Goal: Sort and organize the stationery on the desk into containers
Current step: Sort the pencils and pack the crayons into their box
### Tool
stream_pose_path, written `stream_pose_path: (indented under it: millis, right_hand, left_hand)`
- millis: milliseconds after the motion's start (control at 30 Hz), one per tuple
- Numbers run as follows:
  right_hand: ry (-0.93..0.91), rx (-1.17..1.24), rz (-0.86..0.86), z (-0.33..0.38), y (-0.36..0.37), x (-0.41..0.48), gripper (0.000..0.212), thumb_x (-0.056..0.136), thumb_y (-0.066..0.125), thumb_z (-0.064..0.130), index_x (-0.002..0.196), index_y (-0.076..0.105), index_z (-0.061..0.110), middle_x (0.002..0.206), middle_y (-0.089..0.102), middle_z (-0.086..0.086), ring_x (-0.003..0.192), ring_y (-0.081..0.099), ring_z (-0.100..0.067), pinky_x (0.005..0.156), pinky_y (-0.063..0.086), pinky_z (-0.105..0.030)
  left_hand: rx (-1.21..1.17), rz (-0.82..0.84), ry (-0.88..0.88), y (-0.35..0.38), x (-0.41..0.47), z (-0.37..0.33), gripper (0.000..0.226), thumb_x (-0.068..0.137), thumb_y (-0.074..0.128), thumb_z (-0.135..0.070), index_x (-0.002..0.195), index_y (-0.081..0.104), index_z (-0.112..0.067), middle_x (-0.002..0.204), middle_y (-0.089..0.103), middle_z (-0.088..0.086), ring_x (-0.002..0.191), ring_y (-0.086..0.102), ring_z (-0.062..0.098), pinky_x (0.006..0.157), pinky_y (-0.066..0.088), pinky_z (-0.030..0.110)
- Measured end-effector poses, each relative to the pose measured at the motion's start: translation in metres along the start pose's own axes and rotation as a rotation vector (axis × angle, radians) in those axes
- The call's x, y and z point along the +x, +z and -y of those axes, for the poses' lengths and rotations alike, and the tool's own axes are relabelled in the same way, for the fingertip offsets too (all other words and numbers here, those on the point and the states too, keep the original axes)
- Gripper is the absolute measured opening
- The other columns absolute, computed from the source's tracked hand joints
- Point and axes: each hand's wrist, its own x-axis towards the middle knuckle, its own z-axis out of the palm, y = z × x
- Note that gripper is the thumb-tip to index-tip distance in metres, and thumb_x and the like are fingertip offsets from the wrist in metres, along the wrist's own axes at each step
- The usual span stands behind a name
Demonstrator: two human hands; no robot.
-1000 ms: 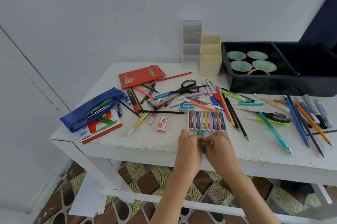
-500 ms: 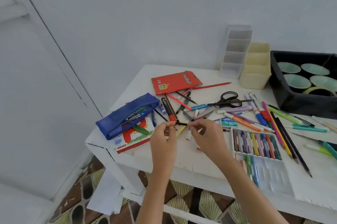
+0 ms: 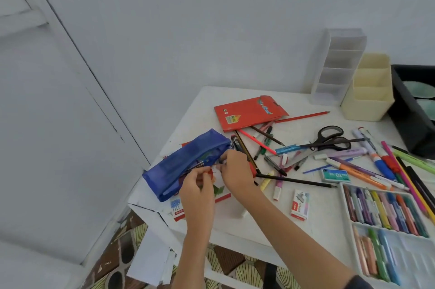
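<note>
On the desk (image 3: 324, 225), left corner: blue pencil case (image 3: 188, 166)
Left hand (image 3: 197, 191): fingers curled beside the case; grip unclear
Right hand (image 3: 236, 172): fingertips at the case's mouth; grip unclear

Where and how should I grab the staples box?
Pinch the staples box across its two long edges, fingers coming straight down from above: it lies flat and alone on bare table, so both sides are clear.
</note>
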Motion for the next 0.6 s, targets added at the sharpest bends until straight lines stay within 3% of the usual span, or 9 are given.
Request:
stream_pose_path:
  millis: [100, 233, 367, 467, 600]
  right_hand:
    - [0.041, 0.081, -0.011, -0.002, 0.0, 0.003, 0.009, 0.088, 0.057, 0.003, 0.093, 0.064, 0.007, 0.093, 0.065, -0.008, 0.084, 0.062, -0.022, 0.077, 0.053, -0.036]
    - [-0.036, 0.037, 0.029, -0.007, 0.001, 0.0, 0.024, 0.088, 0.049, 0.002, 0.096, 0.068, 0.013, 0.102, 0.061, -0.013, 0.084, 0.056, -0.024, 0.068, 0.046, -0.032]
    - [-0.015, -0.106, 0.036, -0.01, -0.001, -0.007, 0.013, 0.09, 0.054, 0.012, 0.102, 0.059, 0.012, 0.114, 0.049, -0.01, 0.097, 0.052, -0.023, 0.076, 0.046, -0.03]
    - [0.018, -0.064, 0.006, -0.01, -0.011, -0.012, 0.018, 0.086, 0.058, 0.007, 0.104, 0.059, 0.011, 0.112, 0.051, -0.007, 0.093, 0.055, -0.021, 0.075, 0.047, -0.027]
    - [0.026, 0.056, -0.078, -0.016, -0.034, -0.022, 0.02, 0.082, 0.06, 0.009, 0.101, 0.058, 0.014, 0.103, 0.056, -0.005, 0.083, 0.058, -0.017, 0.068, 0.046, -0.025]
  left_hand:
    - [0.022, 0.02, -0.014, 0.0, 0.002, 0.001, 0.017, 0.094, 0.052, -0.014, 0.104, 0.065, -0.013, 0.096, 0.065, 0.001, 0.083, 0.06, 0.009, 0.063, 0.044, 0.004]
    - [0.008, 0.035, -0.027, 0.003, 0.005, 0.001, 0.012, 0.094, 0.053, -0.014, 0.099, 0.063, -0.016, 0.09, 0.065, -0.001, 0.079, 0.061, 0.009, 0.06, 0.045, 0.003]
    - [0.023, 0.043, -0.024, 0.006, 0.004, 0.0, 0.012, 0.094, 0.053, -0.014, 0.096, 0.062, -0.022, 0.087, 0.062, -0.006, 0.08, 0.058, 0.008, 0.06, 0.042, 0.007]
    - [0.022, 0.047, -0.026, 0.009, 0.005, -0.001, 0.012, 0.093, 0.053, -0.015, 0.098, 0.063, -0.021, 0.09, 0.064, -0.002, 0.081, 0.06, 0.012, 0.067, 0.044, 0.011]
    - [0.006, 0.072, -0.019, 0.016, 0.006, -0.01, 0.015, 0.093, 0.054, -0.012, 0.102, 0.065, -0.016, 0.093, 0.064, -0.002, 0.08, 0.059, 0.008, 0.065, 0.044, 0.012]
